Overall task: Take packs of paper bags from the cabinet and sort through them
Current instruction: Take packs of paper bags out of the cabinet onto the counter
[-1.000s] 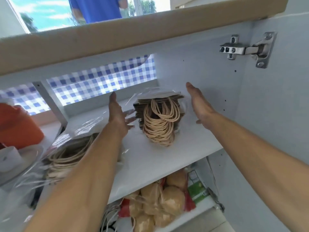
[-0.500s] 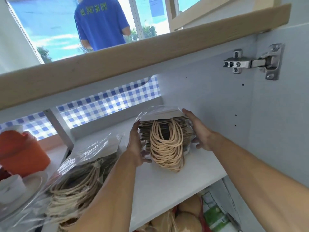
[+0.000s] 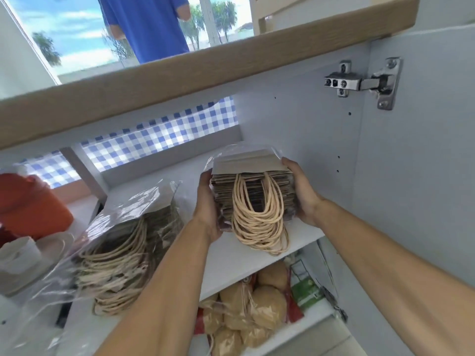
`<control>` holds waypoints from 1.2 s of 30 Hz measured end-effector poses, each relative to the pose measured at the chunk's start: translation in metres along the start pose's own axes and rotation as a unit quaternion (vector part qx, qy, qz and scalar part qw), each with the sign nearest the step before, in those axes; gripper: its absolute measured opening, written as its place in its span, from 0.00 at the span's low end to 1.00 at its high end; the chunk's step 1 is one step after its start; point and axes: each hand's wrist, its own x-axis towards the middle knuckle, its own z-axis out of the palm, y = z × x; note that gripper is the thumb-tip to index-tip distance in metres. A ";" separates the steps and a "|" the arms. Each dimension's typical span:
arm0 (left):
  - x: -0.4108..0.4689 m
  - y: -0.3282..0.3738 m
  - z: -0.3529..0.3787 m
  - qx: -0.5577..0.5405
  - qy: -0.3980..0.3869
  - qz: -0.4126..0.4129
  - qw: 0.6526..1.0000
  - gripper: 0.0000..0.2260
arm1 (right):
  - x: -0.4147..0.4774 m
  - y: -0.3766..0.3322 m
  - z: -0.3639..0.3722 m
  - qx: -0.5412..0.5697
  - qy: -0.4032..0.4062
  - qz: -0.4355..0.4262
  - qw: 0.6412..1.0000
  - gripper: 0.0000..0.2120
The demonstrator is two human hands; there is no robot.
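Note:
A pack of brown paper bags [image 3: 253,191] in clear plastic, with tan cord handles hanging from its front, is held above the white cabinet shelf [image 3: 231,260]. My left hand [image 3: 207,205] grips its left side and my right hand [image 3: 300,191] grips its right side. A second, larger pack of paper bags [image 3: 128,250] in clear plastic lies on the same shelf to the left, its handles spilling toward me. My left forearm crosses in front of that shelf.
The lower shelf holds bagged round buns [image 3: 257,309] and a green-labelled packet [image 3: 305,289]. An orange container [image 3: 28,204] and white dishes [image 3: 23,258] sit at the left. A metal hinge [image 3: 359,82] is fixed on the cabinet's right wall. A person in a blue shirt [image 3: 146,24] stands beyond the counter.
Both hands closed on the sides of the right pack, then lifted it off the shelf and drew it toward me.

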 end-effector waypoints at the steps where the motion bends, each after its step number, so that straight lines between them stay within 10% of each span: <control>1: -0.007 0.000 0.003 -0.009 0.002 -0.002 1.000 0.34 | -0.006 -0.001 0.000 0.006 0.003 0.005 1.000 0.31; 36: -0.366 0.143 0.115 -0.158 0.113 -0.133 0.972 0.26 | -0.350 -0.217 0.054 0.097 0.027 0.084 0.991 0.24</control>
